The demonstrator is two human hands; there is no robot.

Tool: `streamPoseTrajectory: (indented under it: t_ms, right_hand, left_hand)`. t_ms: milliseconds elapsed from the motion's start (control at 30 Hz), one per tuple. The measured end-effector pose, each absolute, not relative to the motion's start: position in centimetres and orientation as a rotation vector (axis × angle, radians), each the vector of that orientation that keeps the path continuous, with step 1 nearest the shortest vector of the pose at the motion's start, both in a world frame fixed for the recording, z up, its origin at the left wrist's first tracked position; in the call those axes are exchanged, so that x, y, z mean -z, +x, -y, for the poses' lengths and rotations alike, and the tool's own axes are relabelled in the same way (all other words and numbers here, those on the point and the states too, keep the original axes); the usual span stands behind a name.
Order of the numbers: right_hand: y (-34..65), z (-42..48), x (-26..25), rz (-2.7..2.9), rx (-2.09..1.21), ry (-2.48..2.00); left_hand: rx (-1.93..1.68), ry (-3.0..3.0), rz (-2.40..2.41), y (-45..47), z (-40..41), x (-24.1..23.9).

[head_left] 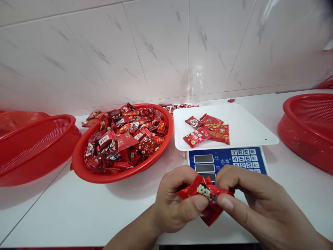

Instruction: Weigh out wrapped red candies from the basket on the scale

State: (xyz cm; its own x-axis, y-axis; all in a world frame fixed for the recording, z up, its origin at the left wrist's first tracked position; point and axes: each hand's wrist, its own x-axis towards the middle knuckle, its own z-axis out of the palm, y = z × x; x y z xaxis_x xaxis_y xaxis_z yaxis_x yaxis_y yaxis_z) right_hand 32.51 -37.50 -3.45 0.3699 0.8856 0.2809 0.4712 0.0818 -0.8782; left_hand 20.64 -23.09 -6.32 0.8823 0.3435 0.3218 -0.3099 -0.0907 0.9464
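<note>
Left hand (177,205) and right hand (252,201) pinch red packets (208,196) between thumbs and fingers, up above the surface (104,215), right in front of the scale (221,161)! Light stuff, I'd judge: crinkly, slick film that could slide, so grip the filled middles or the crimped ends, gently in case the contents crush. Beyond, on the scale's white tray (249,130), lie several loose sweets (217,133). Left of it, a red basket (111,177) heaped high with more; further out, another basket (299,128) at far right!
</note>
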Motion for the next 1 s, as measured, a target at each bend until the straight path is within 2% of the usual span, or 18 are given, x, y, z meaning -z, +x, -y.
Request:
streamPoseTrajectory:
  t_ms: [167,700,1000]
  right_hand:
    - [32.3,37.3,3.3,1.288,-0.44,-1.569]
    - [33.4,36.8,4.3,0.909,-0.847,-1.322]
    - [43.4,30.8,4.3,0.951,-0.265,-1.817]
  left_hand:
    - [-0.498,1.568,-0.031,20.7,23.0,6.3]
    - [-0.325,1.285,-0.098,21.0,23.2,6.6]
    - [-0.332,1.394,-0.327,22.1,22.4,7.0]
